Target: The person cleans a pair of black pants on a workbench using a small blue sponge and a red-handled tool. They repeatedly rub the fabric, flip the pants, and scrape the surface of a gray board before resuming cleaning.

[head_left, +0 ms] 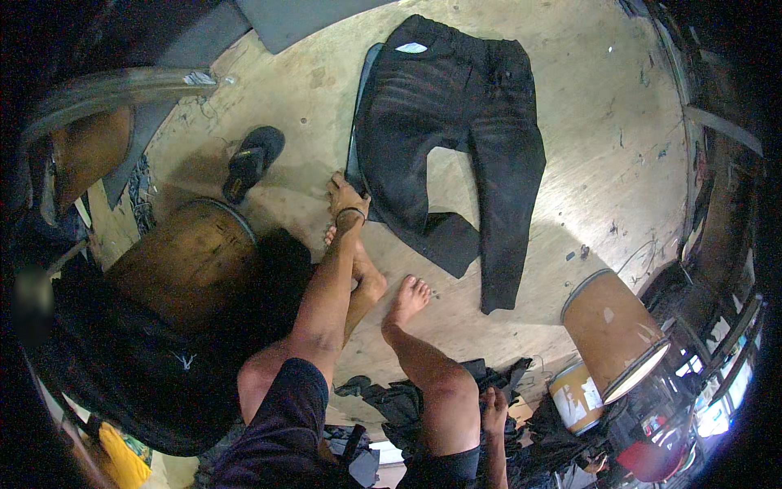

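Centrally, toward the far edge of a plywood floor (603, 171), one pair of black trousers (407, 106) is found laid out, waistband toward the far edge, legs toward the near edge. A pale patch (411, 48) is seen at the waistband. A blue-grey sheet (372, 59), mostly covered, is shown along the trousers' left side.

Condition: flat laying is judged largely done. The right-hand leg is extended nearly straight; in the left-hand leg a bend and a fold are left near the hem, and creases are left below the waistband.

Left hand (349, 197): placed at the trousers' lower left side, a dark band (350, 213) worn at the wrist. Its fingers are slightly parted and bent downward; whether cloth or sheet is pinched cannot be told.

Right hand (494, 409): held beside the right knee (453, 387), well apart from the trousers, near dark cloth (403, 407) heaped at the near edge. Its fingers are curled close together; whether anything is gripped cannot be told.

Also listed: one black sandal (254, 161), toward the left edge; one brown drum (187, 253), at the left edge; one tilted brown drum (611, 330), toward the near right corner.
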Demonstrator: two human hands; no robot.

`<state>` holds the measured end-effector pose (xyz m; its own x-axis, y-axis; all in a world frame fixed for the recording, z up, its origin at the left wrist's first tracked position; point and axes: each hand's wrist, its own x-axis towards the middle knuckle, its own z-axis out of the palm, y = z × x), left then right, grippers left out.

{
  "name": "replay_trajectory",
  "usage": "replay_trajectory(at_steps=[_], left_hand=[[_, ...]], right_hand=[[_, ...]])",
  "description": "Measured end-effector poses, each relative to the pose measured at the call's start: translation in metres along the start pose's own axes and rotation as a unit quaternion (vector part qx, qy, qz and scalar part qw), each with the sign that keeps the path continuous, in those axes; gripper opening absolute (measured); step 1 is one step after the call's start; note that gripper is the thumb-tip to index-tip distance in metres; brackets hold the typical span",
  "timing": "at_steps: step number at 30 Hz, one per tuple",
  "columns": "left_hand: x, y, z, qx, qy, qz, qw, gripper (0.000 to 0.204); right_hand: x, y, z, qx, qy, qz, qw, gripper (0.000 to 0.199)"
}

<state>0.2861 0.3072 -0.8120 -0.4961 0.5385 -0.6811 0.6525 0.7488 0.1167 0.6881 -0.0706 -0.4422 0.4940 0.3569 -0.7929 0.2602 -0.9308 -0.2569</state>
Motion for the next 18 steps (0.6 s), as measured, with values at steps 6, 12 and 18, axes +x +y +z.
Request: replay_trajectory(at_steps=[6,12,18], left_hand=[[-0.015,0.007,0.005,0.074,0.001,-0.002,0.997,0.094],[-0.057,0.031,0.028,0.119,0.063,-0.013,0.991,0.111],[-0.03,0.009,0.001,-0.028,0.033,0.064,0.997,0.095]], right_hand=[[0.002,-0.055,0.011,-0.001,-0.056,0.052,0.997,0.047],[-0.008,-0.063,0.01,-0.069,-0.013,0.023,0.997,0.056],[-0.02,-0.024,0.022,-0.01,-0.045,0.032,0.998,0.047]])
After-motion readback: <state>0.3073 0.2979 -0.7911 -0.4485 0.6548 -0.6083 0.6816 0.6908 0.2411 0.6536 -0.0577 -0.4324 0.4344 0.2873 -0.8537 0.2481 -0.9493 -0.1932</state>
